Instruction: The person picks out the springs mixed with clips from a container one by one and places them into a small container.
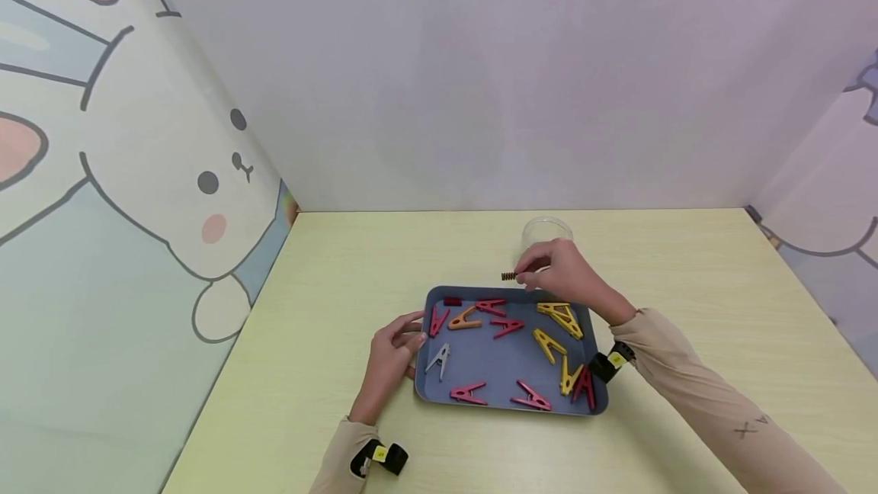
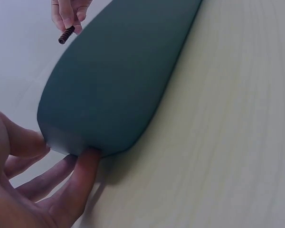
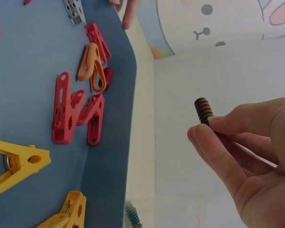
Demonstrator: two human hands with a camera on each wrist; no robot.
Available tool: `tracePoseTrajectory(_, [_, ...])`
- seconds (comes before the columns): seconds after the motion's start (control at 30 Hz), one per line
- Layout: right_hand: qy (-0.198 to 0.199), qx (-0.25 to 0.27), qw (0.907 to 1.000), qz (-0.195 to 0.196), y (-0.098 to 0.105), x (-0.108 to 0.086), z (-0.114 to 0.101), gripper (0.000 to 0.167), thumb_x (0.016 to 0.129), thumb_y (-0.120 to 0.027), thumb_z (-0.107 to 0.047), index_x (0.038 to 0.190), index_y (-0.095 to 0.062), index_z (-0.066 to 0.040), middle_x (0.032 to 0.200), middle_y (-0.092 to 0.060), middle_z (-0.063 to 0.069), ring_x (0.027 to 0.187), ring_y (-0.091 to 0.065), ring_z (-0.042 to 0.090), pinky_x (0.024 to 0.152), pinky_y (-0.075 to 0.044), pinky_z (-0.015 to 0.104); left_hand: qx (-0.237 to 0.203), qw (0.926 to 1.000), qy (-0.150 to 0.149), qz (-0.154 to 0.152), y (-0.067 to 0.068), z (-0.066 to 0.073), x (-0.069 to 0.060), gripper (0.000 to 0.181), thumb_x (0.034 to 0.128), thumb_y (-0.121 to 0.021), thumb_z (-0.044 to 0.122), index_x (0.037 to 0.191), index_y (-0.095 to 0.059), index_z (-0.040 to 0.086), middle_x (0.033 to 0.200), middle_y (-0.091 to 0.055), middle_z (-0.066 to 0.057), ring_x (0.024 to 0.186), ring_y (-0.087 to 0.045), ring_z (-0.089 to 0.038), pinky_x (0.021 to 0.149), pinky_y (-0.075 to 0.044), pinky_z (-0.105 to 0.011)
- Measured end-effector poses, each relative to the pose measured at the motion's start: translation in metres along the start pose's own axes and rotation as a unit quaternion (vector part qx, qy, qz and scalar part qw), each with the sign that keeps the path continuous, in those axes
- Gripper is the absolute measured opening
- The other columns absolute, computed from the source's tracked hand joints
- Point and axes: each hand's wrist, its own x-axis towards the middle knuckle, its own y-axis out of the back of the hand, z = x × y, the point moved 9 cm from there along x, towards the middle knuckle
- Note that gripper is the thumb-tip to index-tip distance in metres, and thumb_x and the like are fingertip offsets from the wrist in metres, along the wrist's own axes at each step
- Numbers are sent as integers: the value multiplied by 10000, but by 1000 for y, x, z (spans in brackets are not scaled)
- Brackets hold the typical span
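Observation:
My right hand pinches a short dark spring between thumb and fingertips, above the tray's far edge. Ribbed coils show along its free end. On the left, my left hand grips the near-left side of a blue-grey tray, its thumb at the rim and fingers against the outside wall. Clothespins lie in the tray: several red ones, an orange one, a grey one and several yellow ones. A small red spring lies beside the orange clothespin.
Behind the right hand stands a clear round container, partly covered by the hand. A green spring shows past the tray wall in the right wrist view. The pale wooden table meets a light wall at the back and rabbit-patterned walls at the sides.

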Motion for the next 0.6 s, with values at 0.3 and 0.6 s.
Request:
tracePoseTrajectory(0.3, [-71,-153,9996,239,15,2,4,63,816,-730,-66,875,-751,-72,873,-688,46,723,-657,166,640,-557,293,100,9999,-58,57,0,0,1,376,875,-638,51,1231,-639,171,1091,-643,-117,928,-654,-232,399,-514,-410])
tracePoseTrajectory(0.6, [-62,-218,9991,365,29,3,7,60,829,-713,-74,873,-754,-68,882,-692,55,722,-666,165,660,-565,362,146,9998,-106,102,1,0,1,375,871,-640,49,1226,-642,170,1083,-645,-118,938,-650,-239,400,-514,-402])
